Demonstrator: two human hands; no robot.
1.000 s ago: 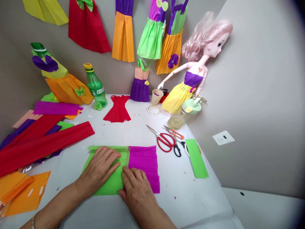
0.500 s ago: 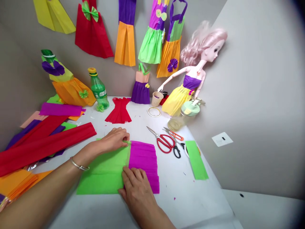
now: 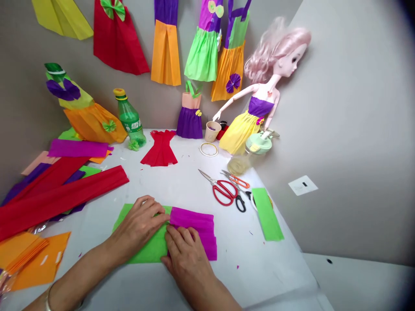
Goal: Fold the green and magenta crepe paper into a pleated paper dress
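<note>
A green crepe paper sheet (image 3: 152,252) and a magenta crepe paper piece (image 3: 197,220) lie joined edge to edge in front of me. My left hand (image 3: 141,226) rests across the green sheet, fingers bent and drawn together, closed at the seam; its thumb is hidden. Flat over the lower seam lies my right hand (image 3: 189,255), its fingers stretched on the magenta side and its thumb at the green edge. The two hands' fingertips nearly meet. Red-handled scissors (image 3: 223,190) lie to the right of the papers.
Beyond are a red paper dress (image 3: 161,149), a green bottle (image 3: 129,119), a paper cup (image 3: 212,131) and a doll (image 3: 259,103). Stacked crepe sheets (image 3: 65,188) fill the left side. At the right lie black-handled scissors (image 3: 240,203) and a green strip (image 3: 267,216).
My left hand has come down toward me from the papers' far edge, and that edge now lies nearer. My right hand has stayed in place at the seam.
</note>
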